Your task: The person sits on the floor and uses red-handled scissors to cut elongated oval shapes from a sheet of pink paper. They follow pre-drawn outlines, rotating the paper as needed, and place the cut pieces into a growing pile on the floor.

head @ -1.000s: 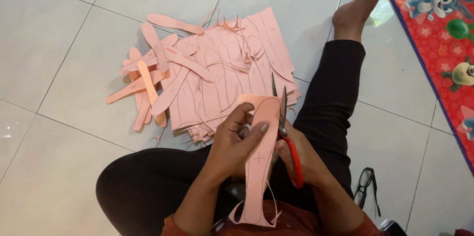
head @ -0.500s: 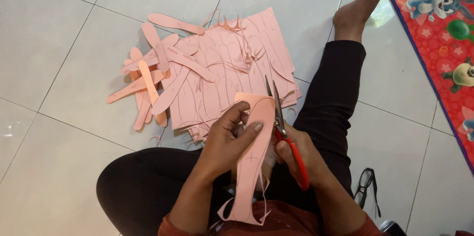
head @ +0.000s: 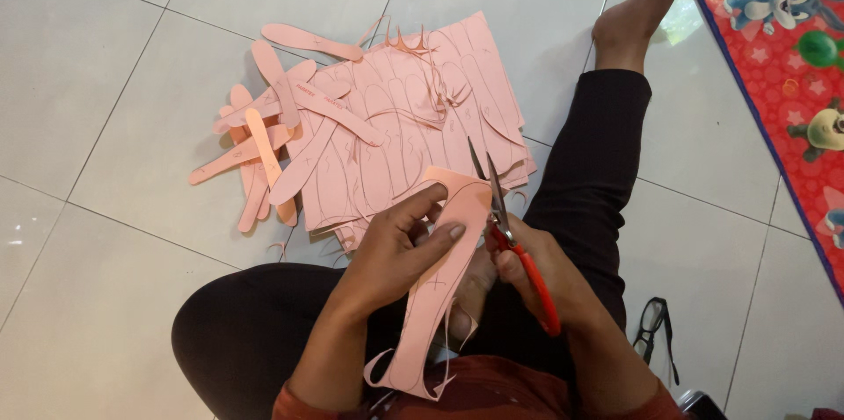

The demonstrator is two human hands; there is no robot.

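I sit on a tiled floor with a long pink insole-shaped cutout over my lap. My left hand grips it near its rounded top end. My right hand holds red-handled scissors, whose slightly parted blades point away from me along the cutout's right edge. A thin trimmed strip curls off the cutout's lower end. Just beyond my hands lies a stack of pink sheets marked with insole outlines.
A heap of cut pink insole shapes lies left of the stack. My right leg stretches along the floor toward a red patterned play mat. Black eyeglasses lie on the tiles at my right.
The cutout has turned and shifted left in my left hand. The scissors have moved up along its right edge, and the trimmed strip at the bottom is longer.
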